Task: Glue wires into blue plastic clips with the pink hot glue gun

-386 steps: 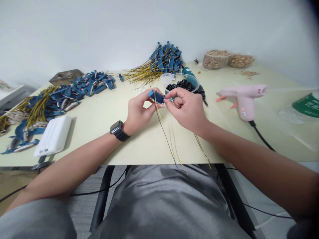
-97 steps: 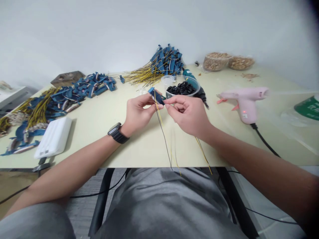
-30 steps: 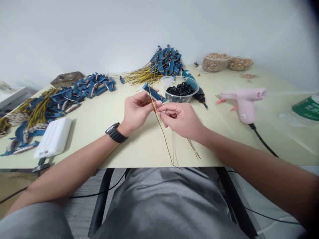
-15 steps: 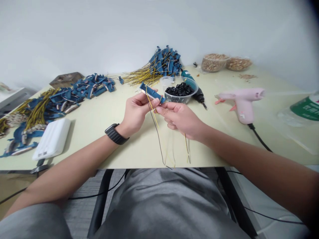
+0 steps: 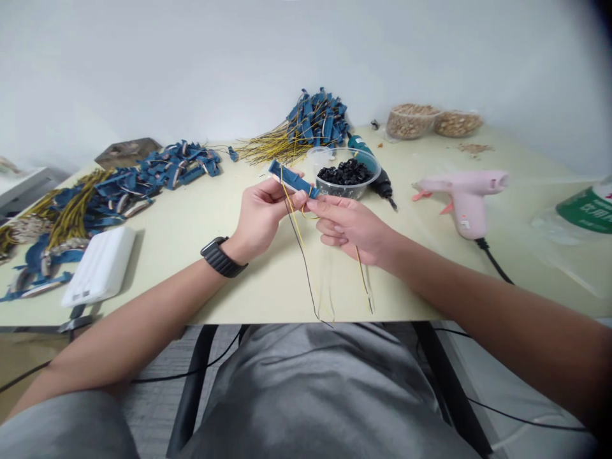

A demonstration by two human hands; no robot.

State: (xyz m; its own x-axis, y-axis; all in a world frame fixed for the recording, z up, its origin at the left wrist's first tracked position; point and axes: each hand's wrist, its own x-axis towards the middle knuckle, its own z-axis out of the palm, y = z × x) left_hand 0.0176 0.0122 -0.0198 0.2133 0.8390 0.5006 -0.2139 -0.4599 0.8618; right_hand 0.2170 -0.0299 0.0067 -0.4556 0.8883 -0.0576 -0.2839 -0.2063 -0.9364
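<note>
Between the thumb and fingers of my left hand point(image 5: 265, 213) is a small blue plastic piece point(image 5: 292, 178), tilted down to the right. Yellow and black wires point(image 5: 297, 233) run from it and hang towards the table's front edge. My right hand point(image 5: 351, 226) is closed at the piece's lower right end, thumb and forefinger pinching a looped yellow wire there. More of that wire hangs below the right palm. Just behind the hands stands a clear round tub point(image 5: 377, 173) of small black parts point(image 5: 347, 172).
A pink glue gun point(image 5: 466, 191) lies at the right, its cord running to the front. Heaps of wired blue pieces lie at the back point(image 5: 319, 118) and left point(image 5: 162, 169). A white power bank point(image 5: 100, 264) is at the left, and a dark green tool point(image 5: 377, 178) lies behind the tub.
My right fingers have shifted slightly up and right against the end of the blue piece. The wire hanging under my right hand has swung right. My left hand has barely moved.
</note>
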